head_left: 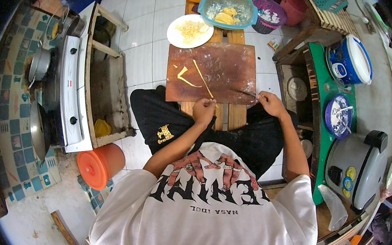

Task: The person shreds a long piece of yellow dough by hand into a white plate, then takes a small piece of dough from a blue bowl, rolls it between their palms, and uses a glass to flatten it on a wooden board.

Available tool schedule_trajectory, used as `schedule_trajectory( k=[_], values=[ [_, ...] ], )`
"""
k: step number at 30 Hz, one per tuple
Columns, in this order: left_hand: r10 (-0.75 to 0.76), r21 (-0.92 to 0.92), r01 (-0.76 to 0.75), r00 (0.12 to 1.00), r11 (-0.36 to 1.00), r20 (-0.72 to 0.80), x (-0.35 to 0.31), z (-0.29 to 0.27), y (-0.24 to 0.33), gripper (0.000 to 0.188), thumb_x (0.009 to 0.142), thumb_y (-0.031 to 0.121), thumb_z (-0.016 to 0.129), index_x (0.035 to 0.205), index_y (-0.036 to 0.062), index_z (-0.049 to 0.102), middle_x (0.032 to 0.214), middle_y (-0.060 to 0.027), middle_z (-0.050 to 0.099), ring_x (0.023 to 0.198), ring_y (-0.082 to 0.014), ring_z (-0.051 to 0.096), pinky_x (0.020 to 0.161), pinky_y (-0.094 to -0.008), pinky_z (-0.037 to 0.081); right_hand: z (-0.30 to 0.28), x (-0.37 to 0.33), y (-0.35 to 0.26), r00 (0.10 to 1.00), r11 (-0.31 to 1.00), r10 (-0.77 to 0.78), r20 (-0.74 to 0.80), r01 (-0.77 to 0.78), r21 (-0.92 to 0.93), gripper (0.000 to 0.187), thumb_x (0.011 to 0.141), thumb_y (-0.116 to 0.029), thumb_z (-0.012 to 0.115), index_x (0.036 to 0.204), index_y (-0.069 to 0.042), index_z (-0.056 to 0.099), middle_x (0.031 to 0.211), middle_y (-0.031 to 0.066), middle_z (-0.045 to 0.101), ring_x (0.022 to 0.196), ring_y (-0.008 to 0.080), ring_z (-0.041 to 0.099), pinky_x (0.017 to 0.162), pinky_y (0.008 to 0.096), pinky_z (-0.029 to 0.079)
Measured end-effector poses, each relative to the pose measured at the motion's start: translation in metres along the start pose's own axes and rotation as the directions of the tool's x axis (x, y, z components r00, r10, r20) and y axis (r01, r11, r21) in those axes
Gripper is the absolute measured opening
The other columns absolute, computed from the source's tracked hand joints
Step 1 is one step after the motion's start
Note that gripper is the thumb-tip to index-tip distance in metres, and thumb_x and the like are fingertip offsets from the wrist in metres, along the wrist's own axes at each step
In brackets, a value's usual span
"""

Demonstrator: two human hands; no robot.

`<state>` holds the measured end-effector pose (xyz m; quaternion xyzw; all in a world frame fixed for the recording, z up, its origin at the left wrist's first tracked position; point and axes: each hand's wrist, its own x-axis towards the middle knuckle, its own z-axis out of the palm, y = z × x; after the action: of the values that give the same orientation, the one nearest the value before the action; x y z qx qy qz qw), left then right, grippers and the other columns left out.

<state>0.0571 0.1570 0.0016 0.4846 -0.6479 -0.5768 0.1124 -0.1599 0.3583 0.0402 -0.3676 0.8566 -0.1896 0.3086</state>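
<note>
A brown wooden board [228,69], dusted with white powder, lies across a wooden bench before me. On it rest a long thin yellow dough strip [202,77] and a bent yellow dough piece [186,78]. My left hand [203,111] is closed at the board's near edge, pinching the near end of the long strip; a bit of yellow shows past the fingertips. My right hand [272,104] is closed at the near right corner around a thin dark knife [246,92], whose blade lies low over the board. Its handle is hidden in the fingers.
Beyond the board stand a white plate [173,33] of cut yellow strips and a blue basin [204,17] with yellow dough lumps. A stove [73,93] is on the left, above an orange bucket [117,158]. A rice cooker [355,167] and purple bowl [331,120] stand right.
</note>
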Motion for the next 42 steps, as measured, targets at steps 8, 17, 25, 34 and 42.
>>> schedule_trajectory(
  k=[8,17,25,34,42],
  values=[
    [0.373,0.093,-0.381,0.923,0.920,0.090,0.020,0.009,0.036,0.021,0.084,0.018,0.074,0.088,-0.0023,0.071,0.073,-0.0062,0.069,0.065,-0.0111,0.061,0.061,-0.0289,0.049,0.067,0.038,-0.077,0.801,0.999,-0.041,-0.598,0.044,-0.010,0.026,0.088,-0.015,0.058,0.112,-0.006,0.057,0.100,0.0215,0.061,0.089,0.0434,0.061,0.075,0.0525,0.049],
    [0.412,0.237,-0.435,0.900,0.869,0.141,0.061,-0.008,0.037,0.026,0.083,0.015,0.070,0.106,0.0032,0.068,0.080,-0.0075,0.070,0.071,-0.0174,0.066,0.066,-0.0323,0.052,0.085,0.037,-0.089,0.716,1.000,0.011,-0.698,-0.019,-0.004,0.044,0.073,0.002,0.061,0.117,0.000,0.054,0.120,0.0241,0.052,0.118,0.0416,0.048,0.097,0.0461,0.043],
    [0.643,0.563,-0.556,0.764,0.612,0.055,0.111,-0.059,0.047,0.022,0.083,0.013,0.064,0.102,0.0036,0.070,0.093,-0.0132,0.066,0.089,-0.0332,0.060,0.081,-0.0423,0.048,0.092,0.037,-0.088,0.769,0.986,0.127,-0.626,-0.165,-0.001,0.051,0.072,-0.002,0.063,0.122,-0.003,0.052,0.124,0.0198,0.051,0.122,0.0394,0.046,0.094,0.0481,0.043],
    [0.644,0.693,-0.552,0.747,0.463,0.165,0.158,-0.058,0.071,0.022,0.080,0.018,0.070,0.099,0.0055,0.073,0.097,-0.0137,0.062,0.098,-0.0326,0.058,0.085,-0.0432,0.047,0.097,0.037,-0.093,0.783,0.975,0.125,-0.609,-0.211,-0.072,0.050,0.077,-0.007,0.061,0.126,-0.008,0.052,0.122,0.0145,0.054,0.119,0.0344,0.048,0.091,0.0479,0.041],
    [0.603,0.434,-0.581,0.791,0.689,0.102,0.151,-0.058,0.074,0.014,0.081,0.012,0.073,0.080,0.0003,0.065,0.092,-0.0133,0.067,0.082,-0.0256,0.064,0.071,-0.0372,0.051,0.090,0.032,-0.098,0.805,0.980,0.154,-0.573,-0.200,-0.017,0.058,0.076,-0.012,0.066,0.131,-0.008,0.049,0.123,0.0159,0.053,0.121,0.0352,0.046,0.093,0.0480,0.039]
  ],
)
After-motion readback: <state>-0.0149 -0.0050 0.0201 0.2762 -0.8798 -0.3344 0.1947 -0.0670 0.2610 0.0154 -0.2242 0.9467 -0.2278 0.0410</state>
